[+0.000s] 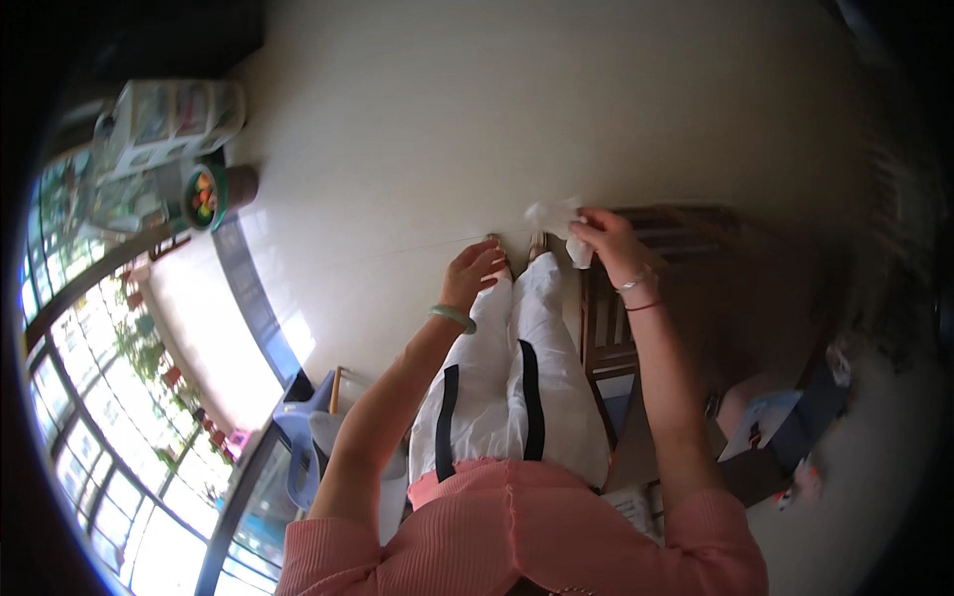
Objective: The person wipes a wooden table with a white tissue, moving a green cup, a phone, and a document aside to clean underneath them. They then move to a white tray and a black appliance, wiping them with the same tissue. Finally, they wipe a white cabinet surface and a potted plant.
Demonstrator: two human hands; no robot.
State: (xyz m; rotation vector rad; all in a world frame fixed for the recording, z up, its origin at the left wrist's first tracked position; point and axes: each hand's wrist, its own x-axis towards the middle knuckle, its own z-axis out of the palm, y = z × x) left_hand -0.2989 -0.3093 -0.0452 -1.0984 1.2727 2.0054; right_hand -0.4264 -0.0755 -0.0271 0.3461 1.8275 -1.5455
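Observation:
A crumpled white tissue (558, 221), thin and partly see-through, is pinched in the fingers of my right hand (606, 241). One end of it spreads out to the left, and another part hangs below the fingers. My left hand (473, 274) is a short way to the left, over my lower legs. Its fingers are loosely bent and slightly apart, and no object shows in them. The two hands do not touch. A green bangle (453, 318) circles my left wrist.
Slatted wooden chairs (608, 328) and a dark table (745, 308) stand close on the right. At the left, a pot with red and orange items (203, 197) sits by a white cabinet (171, 119). Beyond a glass doorway are potted plants (149, 353). A pale floor (397, 129) lies ahead.

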